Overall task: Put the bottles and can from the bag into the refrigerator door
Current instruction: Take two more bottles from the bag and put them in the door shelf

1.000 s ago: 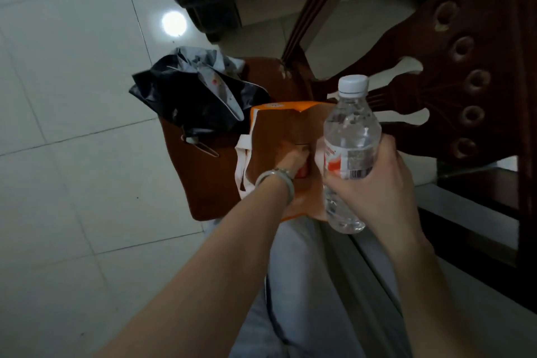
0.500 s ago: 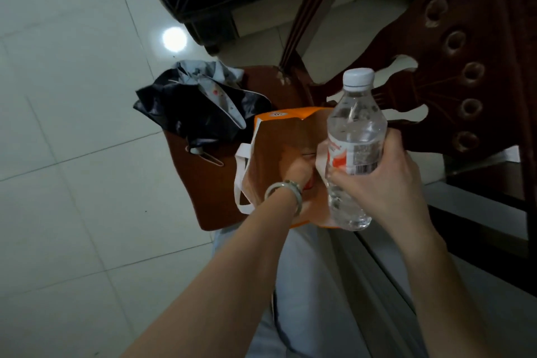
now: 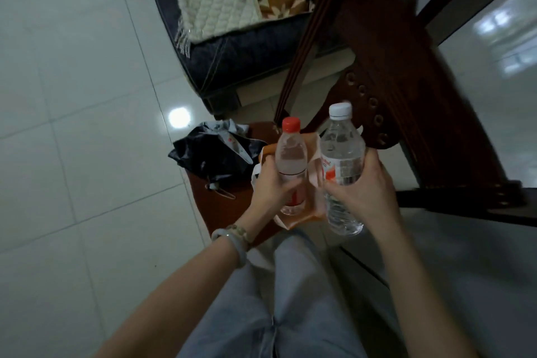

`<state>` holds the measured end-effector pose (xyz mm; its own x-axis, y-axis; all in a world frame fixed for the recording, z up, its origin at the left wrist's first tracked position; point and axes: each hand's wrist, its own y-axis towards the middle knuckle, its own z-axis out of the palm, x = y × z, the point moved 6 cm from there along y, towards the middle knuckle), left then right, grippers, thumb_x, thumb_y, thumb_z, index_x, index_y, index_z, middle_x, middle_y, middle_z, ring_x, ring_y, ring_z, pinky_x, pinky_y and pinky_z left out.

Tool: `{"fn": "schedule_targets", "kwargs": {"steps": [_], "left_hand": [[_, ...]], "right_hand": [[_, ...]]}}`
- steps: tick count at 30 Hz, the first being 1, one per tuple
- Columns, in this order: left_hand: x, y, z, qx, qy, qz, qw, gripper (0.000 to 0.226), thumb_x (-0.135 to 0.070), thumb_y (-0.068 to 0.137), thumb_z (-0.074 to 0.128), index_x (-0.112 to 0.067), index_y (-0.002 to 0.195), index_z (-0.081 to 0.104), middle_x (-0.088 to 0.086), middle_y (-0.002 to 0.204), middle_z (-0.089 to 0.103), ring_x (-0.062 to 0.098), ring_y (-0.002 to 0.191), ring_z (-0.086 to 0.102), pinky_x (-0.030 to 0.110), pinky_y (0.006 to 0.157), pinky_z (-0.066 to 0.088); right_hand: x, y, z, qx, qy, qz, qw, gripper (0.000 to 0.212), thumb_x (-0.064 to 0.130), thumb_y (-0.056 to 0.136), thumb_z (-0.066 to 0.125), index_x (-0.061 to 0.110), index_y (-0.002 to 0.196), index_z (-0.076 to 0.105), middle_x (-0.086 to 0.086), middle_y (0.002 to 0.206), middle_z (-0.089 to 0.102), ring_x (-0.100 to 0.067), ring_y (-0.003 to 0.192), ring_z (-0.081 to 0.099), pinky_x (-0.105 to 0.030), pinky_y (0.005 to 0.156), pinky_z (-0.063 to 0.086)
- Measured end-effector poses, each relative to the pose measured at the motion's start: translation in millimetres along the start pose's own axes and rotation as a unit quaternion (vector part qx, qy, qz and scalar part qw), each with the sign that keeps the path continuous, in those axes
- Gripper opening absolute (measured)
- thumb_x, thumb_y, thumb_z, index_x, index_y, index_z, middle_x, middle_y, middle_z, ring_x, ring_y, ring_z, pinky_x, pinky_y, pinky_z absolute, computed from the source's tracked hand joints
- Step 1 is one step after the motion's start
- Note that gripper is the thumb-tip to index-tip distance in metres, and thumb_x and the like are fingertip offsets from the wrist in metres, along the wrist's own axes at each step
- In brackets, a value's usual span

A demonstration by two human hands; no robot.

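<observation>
Two clear plastic bottles are up, one per hand: the left hand [image 3: 271,186] is wrapped around the red-capped bottle [image 3: 291,164], held upright above the orange bag [image 3: 312,213], and the right hand [image 3: 367,190] grips the larger white-capped bottle [image 3: 342,167] around its label, just beside the first. The bag sits on a brown wooden stool [image 3: 232,212] next to one crumpled black bag [image 3: 209,151]. Open tiled floor [image 3: 87,154] lies to the left, while a dark wooden frame [image 3: 406,81] crowds the right.
</observation>
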<state>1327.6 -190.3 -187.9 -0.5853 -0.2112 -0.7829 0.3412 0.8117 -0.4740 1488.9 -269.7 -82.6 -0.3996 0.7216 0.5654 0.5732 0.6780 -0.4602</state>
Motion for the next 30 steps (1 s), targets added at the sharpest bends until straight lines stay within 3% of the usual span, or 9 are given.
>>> {"fn": "schedule_targets", "kwargs": {"steps": [4, 10, 14, 18, 21, 24, 28, 30], "left_hand": [[-34.4, -48.0, -40.7, 0.039, -0.024, 0.093, 0.995, 0.054, -0.037, 0.069, 0.076, -0.030, 0.113, 0.047, -0.010, 0.108, 0.060, 0.000, 0.098, 0.057, 0.027, 0.081, 0.051], [-64.5, -126.0, -90.3, 0.106, 0.001, 0.217, 0.970, 0.065, -0.054, 0.061, 0.069, -0.034, 0.117, 0.044, -0.009, 0.113, 0.059, 0.000, 0.102, 0.057, 0.024, 0.083, 0.051], [-68.1, -174.5, -113.5, 0.164, -0.020, 0.261, 0.951, 0.067, -0.037, 0.067, 0.079, -0.036, 0.122, 0.042, -0.018, 0.114, 0.059, -0.008, 0.104, 0.056, 0.016, 0.081, 0.047], [-84.9, -227.9, -122.4, 0.236, 0.009, 0.337, 0.912, 0.075, -0.030, 0.069, 0.081, -0.029, 0.133, 0.041, -0.017, 0.121, 0.057, -0.006, 0.110, 0.054, 0.017, 0.089, 0.049], [-99.0, -264.9, -107.9, 0.292, 0.019, 0.373, 0.881, 0.070, -0.028, 0.068, 0.082, -0.024, 0.128, 0.045, -0.014, 0.119, 0.059, 0.001, 0.110, 0.057, 0.029, 0.093, 0.051], [-105.5, -304.1, -79.4, 0.336, 0.034, 0.405, 0.850, 0.067, -0.040, 0.064, 0.080, -0.026, 0.122, 0.049, -0.013, 0.111, 0.063, 0.004, 0.105, 0.061, 0.040, 0.088, 0.054], [-110.7, -367.6, -30.9, 0.425, 0.055, 0.426, 0.797, 0.069, -0.046, 0.063, 0.077, -0.028, 0.123, 0.049, -0.007, 0.117, 0.063, 0.010, 0.110, 0.059, 0.044, 0.091, 0.052], [-113.5, -404.3, -4.0, 0.462, 0.082, 0.449, 0.760, 0.067, -0.046, 0.064, 0.077, -0.027, 0.123, 0.049, -0.008, 0.116, 0.062, 0.008, 0.108, 0.059, 0.038, 0.089, 0.053]], "right_hand": [[6.9, -52.1, -8.7, -0.038, 0.014, -0.018, 0.999, 0.076, 0.032, 0.061, 0.082, 0.022, 0.122, 0.037, -0.002, 0.112, 0.052, -0.018, 0.103, 0.050, -0.033, 0.078, 0.041], [18.8, -147.8, -4.1, -0.126, 0.086, -0.023, 0.988, 0.079, 0.031, 0.062, 0.083, 0.025, 0.126, 0.036, 0.001, 0.122, 0.052, -0.011, 0.107, 0.047, -0.028, 0.083, 0.039], [24.5, -222.5, 3.7, -0.196, 0.140, -0.020, 0.970, 0.081, 0.031, 0.061, 0.084, 0.025, 0.127, 0.038, 0.006, 0.116, 0.051, -0.006, 0.103, 0.046, -0.024, 0.081, 0.039], [20.9, -304.1, 6.4, -0.285, 0.217, 0.000, 0.933, 0.078, 0.023, 0.060, 0.085, 0.025, 0.124, 0.041, 0.012, 0.108, 0.050, -0.003, 0.099, 0.049, -0.021, 0.079, 0.042], [3.1, -361.0, 0.7, -0.343, 0.258, 0.027, 0.903, 0.071, 0.020, 0.058, 0.086, 0.034, 0.111, 0.040, 0.018, 0.100, 0.053, -0.001, 0.092, 0.053, -0.020, 0.077, 0.045], [-24.9, -421.2, -6.8, -0.404, 0.277, 0.062, 0.870, 0.066, 0.021, 0.056, 0.087, 0.030, 0.106, 0.046, 0.021, 0.093, 0.056, 0.008, 0.085, 0.054, -0.013, 0.065, 0.042], [-66.0, -502.9, -18.5, -0.480, 0.277, 0.121, 0.823, 0.063, 0.026, 0.055, 0.088, 0.029, 0.104, 0.050, 0.015, 0.096, 0.061, 0.002, 0.087, 0.058, -0.020, 0.068, 0.047], [-86.7, -543.5, -22.0, -0.521, 0.269, 0.143, 0.797, 0.061, 0.029, 0.054, 0.088, 0.029, 0.102, 0.050, 0.012, 0.098, 0.063, -0.002, 0.088, 0.060, -0.026, 0.072, 0.050]]}}
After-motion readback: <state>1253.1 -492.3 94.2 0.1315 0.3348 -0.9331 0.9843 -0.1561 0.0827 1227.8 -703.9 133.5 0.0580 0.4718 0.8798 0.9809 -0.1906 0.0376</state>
